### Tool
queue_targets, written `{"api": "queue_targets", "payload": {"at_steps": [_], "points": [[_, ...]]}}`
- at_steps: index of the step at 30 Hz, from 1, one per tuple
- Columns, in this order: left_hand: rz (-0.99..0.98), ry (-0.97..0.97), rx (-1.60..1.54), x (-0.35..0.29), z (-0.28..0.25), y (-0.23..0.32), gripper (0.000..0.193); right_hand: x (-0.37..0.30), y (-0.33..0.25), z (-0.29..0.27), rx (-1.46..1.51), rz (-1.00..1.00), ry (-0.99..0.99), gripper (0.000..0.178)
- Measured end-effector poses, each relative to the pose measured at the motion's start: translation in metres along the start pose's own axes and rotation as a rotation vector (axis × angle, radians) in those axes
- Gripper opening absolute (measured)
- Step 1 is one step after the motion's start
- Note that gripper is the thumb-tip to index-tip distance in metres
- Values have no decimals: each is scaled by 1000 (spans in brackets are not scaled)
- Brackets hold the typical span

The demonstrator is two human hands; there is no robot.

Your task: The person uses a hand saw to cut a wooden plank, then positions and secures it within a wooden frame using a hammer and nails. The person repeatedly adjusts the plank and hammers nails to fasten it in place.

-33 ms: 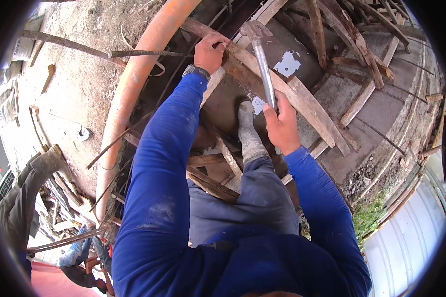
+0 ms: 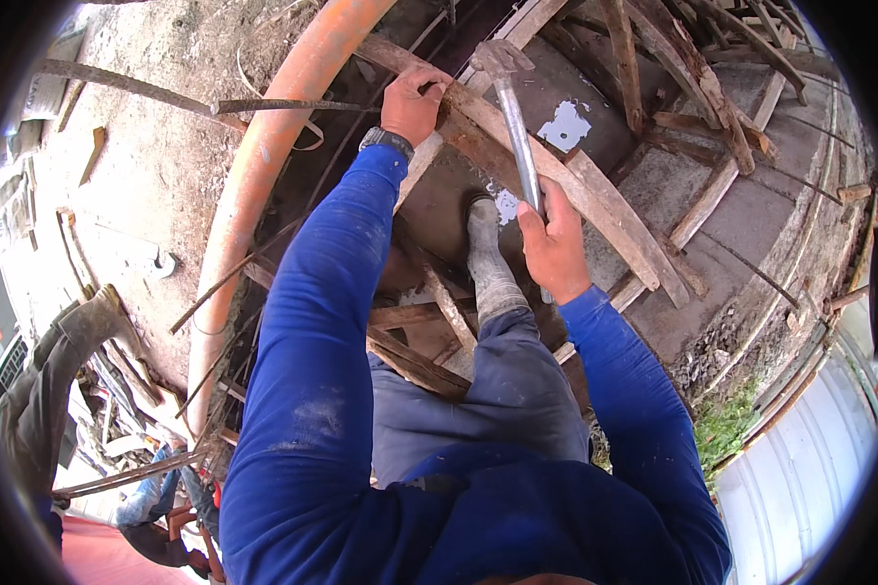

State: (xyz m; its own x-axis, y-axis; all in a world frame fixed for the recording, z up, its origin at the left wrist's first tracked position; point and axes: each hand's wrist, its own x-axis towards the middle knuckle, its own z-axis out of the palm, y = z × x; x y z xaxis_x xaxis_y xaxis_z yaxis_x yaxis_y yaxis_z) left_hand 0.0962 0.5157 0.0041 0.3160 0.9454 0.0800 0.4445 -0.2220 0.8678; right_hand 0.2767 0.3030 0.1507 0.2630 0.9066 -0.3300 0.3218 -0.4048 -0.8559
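My right hand [image 2: 556, 239] grips the handle of a metal claw hammer [image 2: 519, 132]. The hammer is raised across a wooden plank [image 2: 595, 210], with its head near the plank's far end. At that end my left hand [image 2: 412, 105], a watch on its wrist, rests against the wood. Its thumb and fingers are curled together in a pinch. What they hold, if anything, is too small to make out. A second board [image 2: 478, 146] runs along the plank, just below my left hand.
A thick orange pipe [image 2: 239, 210] curves along the left. Steel bars [image 2: 127, 88] jut across it. Wooden props [image 2: 693, 78] crowd the far right. My mud-caked boot [image 2: 486, 244] stands among timbers below the plank. Another person's legs [image 2: 59, 361] and a bending person [image 2: 166, 536] are at lower left.
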Motion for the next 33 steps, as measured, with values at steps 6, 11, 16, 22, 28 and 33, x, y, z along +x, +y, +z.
{"api": "queue_targets", "payload": {"at_steps": [6, 11, 16, 22, 28, 33], "points": [[-28, -40, -20, 1, 4, 4, 16, 6, 12, 8, -43, -17, -27, 42], [-59, -10, -16, -2, 5, 2, 17, 5, 11, 10, -47, -29, -78, 44], [-91, 7, 39, -2, 7, -6, 20, 10, 20, 13, -123, -16, -122, 44], [-66, -15, 22, -4, 6, 4, 21, 3, 16, 12, -126, -92, -53, 42], [-101, -2, 19, -4, 8, -8, 21, 12, 8, 12, -164, -106, -70, 43], [-83, 0, 45, -1, 7, -3, 19, 11, 32, 17, -271, -138, -39, 43]]}}
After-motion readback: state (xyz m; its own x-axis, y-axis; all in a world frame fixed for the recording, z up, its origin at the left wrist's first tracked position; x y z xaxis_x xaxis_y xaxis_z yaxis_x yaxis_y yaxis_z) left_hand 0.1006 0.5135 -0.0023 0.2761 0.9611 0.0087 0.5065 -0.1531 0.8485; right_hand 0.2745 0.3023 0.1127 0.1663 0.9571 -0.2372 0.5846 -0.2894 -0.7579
